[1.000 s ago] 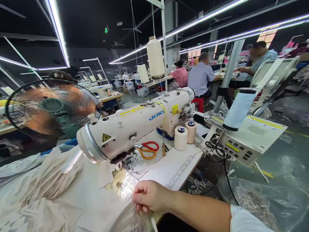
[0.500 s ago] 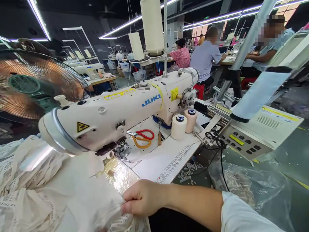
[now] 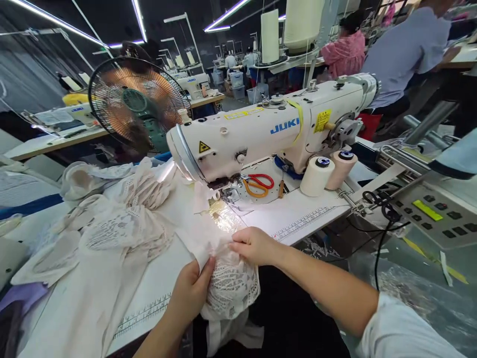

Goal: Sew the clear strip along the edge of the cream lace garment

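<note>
Garment factory floor: industrial sewing machine [image 3: 276, 132] mounted on work table [image 3: 298, 219], thread cones [image 3: 316, 176] set beside it, further sewing stations [image 3: 194, 87] ranged behind under strip lights [image 3: 139, 20].

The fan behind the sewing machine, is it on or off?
On: the fan blades show only as an orange blur behind the grille.

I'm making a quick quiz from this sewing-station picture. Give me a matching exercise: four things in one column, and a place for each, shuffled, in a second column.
Things:
1. scissors
2. fan
3. thread cones
4. lace fabric

Places:
A. held in the left hand and right hand at the table's near edge
B. behind the table, left of the sewing machine
C. on the machine bed under its arm
D. on the table by the machine's handwheel end

Pairs: 1-C, 2-B, 3-D, 4-A
</note>
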A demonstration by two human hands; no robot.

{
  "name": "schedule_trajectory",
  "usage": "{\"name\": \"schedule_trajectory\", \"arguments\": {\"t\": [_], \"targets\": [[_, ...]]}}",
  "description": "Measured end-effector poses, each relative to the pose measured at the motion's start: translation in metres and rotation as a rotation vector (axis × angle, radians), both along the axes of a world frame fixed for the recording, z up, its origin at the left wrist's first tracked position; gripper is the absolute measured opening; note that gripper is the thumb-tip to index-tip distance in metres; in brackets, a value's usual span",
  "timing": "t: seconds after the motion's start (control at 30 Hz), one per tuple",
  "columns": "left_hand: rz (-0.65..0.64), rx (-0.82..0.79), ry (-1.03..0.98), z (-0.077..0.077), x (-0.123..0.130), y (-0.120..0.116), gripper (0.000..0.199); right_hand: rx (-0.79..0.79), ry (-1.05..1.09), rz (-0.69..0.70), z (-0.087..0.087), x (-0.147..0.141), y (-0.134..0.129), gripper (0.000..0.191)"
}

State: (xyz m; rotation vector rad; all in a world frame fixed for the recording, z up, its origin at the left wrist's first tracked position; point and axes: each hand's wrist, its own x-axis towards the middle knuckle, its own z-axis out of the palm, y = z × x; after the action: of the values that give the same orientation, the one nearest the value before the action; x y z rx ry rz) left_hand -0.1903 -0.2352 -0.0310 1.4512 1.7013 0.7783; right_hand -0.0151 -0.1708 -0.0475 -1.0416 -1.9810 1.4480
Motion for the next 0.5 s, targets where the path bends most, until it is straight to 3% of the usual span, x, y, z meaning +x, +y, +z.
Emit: {"name": "schedule_trajectory", "arguments": {"t": [0.17,0.3,0.4,0.43,0.5], "targets": [[0.188,-0.115,-0.5,-0.012,0.009,-0.022,0.041,0.07,-0.015,-0.106,0.003,0.008,-0.008,0.035],[0.448,-0.255,-0.781,-0.003,0.021,-0.028,0.037,0.114,0.006,-0.269,0.005,0.026,-0.017,0.013],[0.559,-0.278,-0.921,0.005,0.024,-0.031,0.026,0.188,0.059,-0.431,0.001,0.051,-0.032,0.042],[0.559,-0.289,-0.961,0.007,0.024,-0.033,0.025,0.187,0.088,-0.402,-0.002,0.058,-0.039,0.054],[0.54,-0.339,-1.036,0.007,0.026,-0.037,0.027,0.145,0.164,-0.146,-0.007,0.066,-0.058,0.072]]}}
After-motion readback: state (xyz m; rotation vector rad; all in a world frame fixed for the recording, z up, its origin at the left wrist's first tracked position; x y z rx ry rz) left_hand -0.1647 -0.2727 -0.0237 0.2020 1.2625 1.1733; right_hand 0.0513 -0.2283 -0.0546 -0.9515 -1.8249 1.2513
